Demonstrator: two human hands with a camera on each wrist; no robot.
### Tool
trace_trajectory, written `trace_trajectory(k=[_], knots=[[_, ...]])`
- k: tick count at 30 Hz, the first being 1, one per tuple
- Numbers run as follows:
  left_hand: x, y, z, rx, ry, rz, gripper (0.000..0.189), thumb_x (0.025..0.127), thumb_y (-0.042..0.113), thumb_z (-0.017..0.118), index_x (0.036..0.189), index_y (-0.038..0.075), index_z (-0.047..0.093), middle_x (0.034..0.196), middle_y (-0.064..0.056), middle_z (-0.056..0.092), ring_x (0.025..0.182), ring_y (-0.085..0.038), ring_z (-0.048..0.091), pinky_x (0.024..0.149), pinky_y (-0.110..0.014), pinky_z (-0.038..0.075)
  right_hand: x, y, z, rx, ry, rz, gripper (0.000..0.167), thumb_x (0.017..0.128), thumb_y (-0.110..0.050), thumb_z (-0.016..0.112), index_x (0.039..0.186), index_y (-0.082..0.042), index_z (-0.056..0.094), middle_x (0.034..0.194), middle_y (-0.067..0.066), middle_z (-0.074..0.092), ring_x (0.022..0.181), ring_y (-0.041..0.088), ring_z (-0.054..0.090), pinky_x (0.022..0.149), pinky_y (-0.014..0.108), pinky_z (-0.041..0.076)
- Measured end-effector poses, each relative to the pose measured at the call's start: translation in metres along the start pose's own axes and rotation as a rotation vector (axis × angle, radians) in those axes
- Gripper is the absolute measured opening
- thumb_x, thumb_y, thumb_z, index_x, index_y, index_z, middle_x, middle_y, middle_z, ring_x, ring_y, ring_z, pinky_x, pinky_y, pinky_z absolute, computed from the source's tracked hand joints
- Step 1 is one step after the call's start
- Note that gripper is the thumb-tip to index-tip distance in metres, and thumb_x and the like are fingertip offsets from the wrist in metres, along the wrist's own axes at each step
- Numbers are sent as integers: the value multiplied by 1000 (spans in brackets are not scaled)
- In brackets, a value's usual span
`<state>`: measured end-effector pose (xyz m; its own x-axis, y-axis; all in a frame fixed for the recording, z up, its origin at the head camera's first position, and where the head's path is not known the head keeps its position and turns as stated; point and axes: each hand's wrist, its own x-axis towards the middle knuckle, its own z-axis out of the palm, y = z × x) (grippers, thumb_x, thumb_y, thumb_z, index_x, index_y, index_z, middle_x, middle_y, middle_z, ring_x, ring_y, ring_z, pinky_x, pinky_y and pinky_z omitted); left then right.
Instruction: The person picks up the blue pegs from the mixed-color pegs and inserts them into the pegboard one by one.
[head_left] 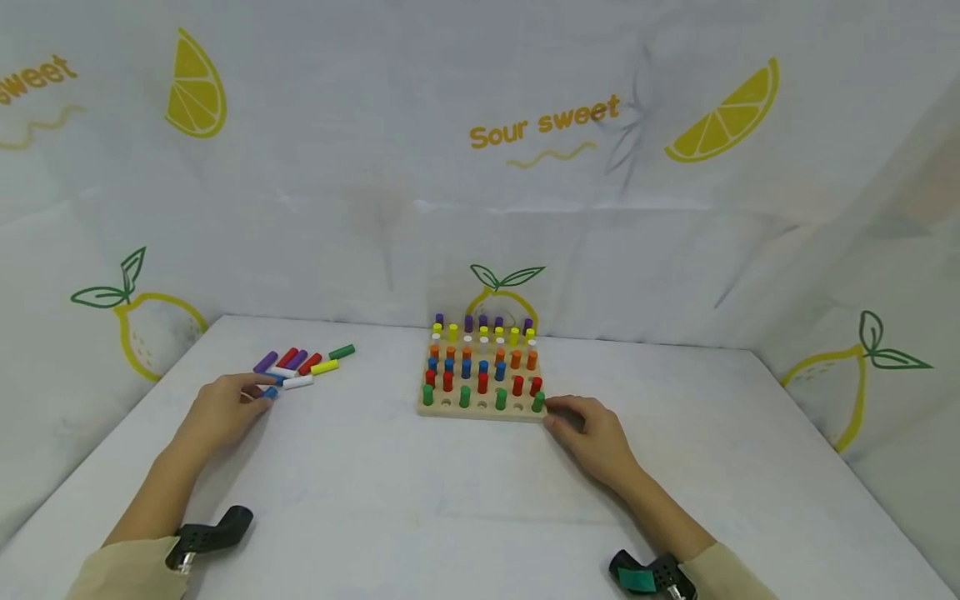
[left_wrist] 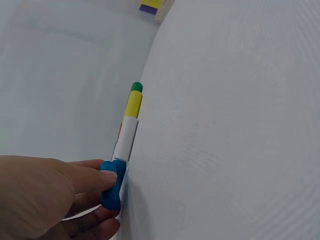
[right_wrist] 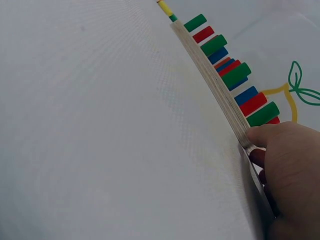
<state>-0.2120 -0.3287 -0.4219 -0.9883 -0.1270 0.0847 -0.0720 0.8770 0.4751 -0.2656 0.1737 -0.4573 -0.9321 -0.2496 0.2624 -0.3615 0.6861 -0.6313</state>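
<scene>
At the left of the table, my left hand [head_left: 225,410] pinches a blue peg [left_wrist: 112,192] between thumb and fingers. It hovers at the near edge of a loose pile, where a second blue peg and a white peg [head_left: 298,382] lie close by. My right hand [head_left: 596,437] holds the front right corner of a wooden pegboard [head_left: 480,414], its thumb against the edge. Rows of purple, yellow, white, orange, blue, red and green pegs stand upright in the board. Bare holes show between the green pegs [head_left: 465,397] of the front row.
Loose purple, red and white pegs lie in the pile, with a yellow peg [head_left: 325,367] and a green peg [head_left: 342,352] at its right end. A white cloth backdrop [head_left: 337,183] printed with lemons rises behind the white table [head_left: 390,500].
</scene>
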Motion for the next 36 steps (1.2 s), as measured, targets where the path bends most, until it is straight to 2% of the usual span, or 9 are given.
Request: trace_trajectory(k=[4,11,17,23,29,33,36], knots=[[0,2,-1,-9,-3,11,34,97,9,62,129,-3,63,111,-28,67,98,-41,64,80,-52,58,-1,1,0,4,6,-12,31,94,-19,71,125,-12,71,126,8,72,126,32,60,108,57,47],[3,7,-1,-32,13,6,38,98,11,61,134,-3,60,120,-30,65,105,-46,63,87,-60,56,-2,0,0,10,6,-21,31,94,-19,71,125,-11,70,126,8,72,126,33,60,107,57,47],[7,21,2,-44,57,32,36,98,13,63,132,0,62,116,-28,67,102,-43,64,85,-53,60,-2,-1,-1,11,2,-13,31,95,-19,70,125,-11,70,126,8,71,126,32,60,107,57,47],[13,47,3,-119,93,86,36,98,14,63,131,1,63,118,-25,70,105,-40,68,82,-48,61,-2,0,-1,9,-1,-4,32,94,-19,70,125,-11,70,126,7,71,126,32,60,108,57,47],[21,80,7,-134,168,199,32,96,11,66,127,3,67,108,-20,74,97,-35,70,74,-40,59,-2,0,-2,16,0,-6,31,95,-18,70,125,-11,70,127,8,71,126,32,60,108,57,47],[28,102,14,-176,181,246,30,96,10,67,125,3,68,106,-19,74,95,-33,71,78,-44,62,-2,0,-1,15,-4,3,31,95,-19,70,125,-12,70,127,7,71,127,32,60,108,57,47],[33,120,20,-205,163,238,31,97,11,67,127,4,68,109,-18,73,97,-33,71,83,-46,62,-1,1,0,16,-4,4,31,95,-20,70,126,-13,70,127,7,71,127,32,60,108,57,47]])
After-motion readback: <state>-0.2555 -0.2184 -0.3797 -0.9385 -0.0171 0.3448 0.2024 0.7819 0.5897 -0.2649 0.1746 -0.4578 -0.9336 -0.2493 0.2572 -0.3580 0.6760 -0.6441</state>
